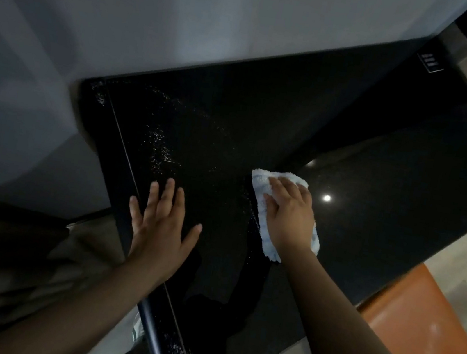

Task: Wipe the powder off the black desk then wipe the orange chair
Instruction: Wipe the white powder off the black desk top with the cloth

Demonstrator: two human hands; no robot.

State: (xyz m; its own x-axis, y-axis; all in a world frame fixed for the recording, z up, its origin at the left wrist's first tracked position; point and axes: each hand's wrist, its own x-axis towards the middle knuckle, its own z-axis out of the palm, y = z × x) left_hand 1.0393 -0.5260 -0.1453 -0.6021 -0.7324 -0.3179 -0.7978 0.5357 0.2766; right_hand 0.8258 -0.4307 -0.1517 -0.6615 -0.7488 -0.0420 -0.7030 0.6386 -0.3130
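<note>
My right hand (289,213) presses flat on the cloth (269,245), which is soft and light and best pinned under a spread palm. My left hand (161,226) rests at its 9 o'clock, fingers spread on the desk (380,169). Loose powder (160,147) lies scattered toward 10 o'clock with nothing in the way, and the chair (422,329) stands at 4 o'clock.

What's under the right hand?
A white cloth, which the right hand presses on the desk; its ends show beyond the hand. The desk beneath it is covered.
</note>
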